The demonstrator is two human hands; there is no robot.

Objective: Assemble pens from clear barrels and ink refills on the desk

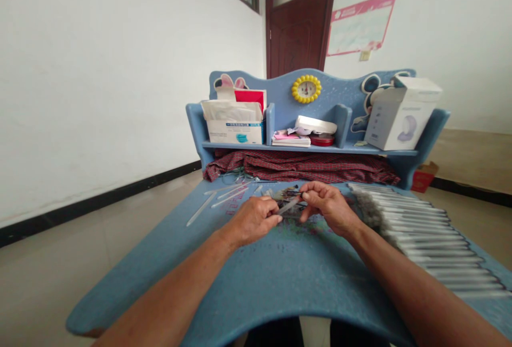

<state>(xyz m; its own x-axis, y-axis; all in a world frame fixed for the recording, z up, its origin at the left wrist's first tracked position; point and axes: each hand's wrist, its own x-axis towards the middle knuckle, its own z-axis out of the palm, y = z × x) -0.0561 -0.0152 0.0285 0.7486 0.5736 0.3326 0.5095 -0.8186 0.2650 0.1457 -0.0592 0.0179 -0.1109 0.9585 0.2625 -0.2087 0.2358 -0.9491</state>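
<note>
Head view, translucent tube (289, 206) above surface (256, 283) toward rear edge, left hand (255, 219) with fingers closed on near end, right hand (331, 207) with fingers slightly parted at far end, hold not determinable, tube row (432, 237) along right edge

- Soft, fairly bright light here, spreading evenly across the white wall (100, 69) well left of the left hand (256, 220)!
- Below the right hand (330, 209), a faint shadow, soft-edged, on the blue desktop (280, 277).
- Between the hands, the translucent tube (288, 207) goes smeary, fine detail lost.
- Right of the right hand, pale rods (432, 235) gleam whitish, blurring toward the frame edge.
- Beyond both hands, the poster (362, 26) looks washed out, and wide-angle stretch tilts the doorframe (330, 16).
</note>
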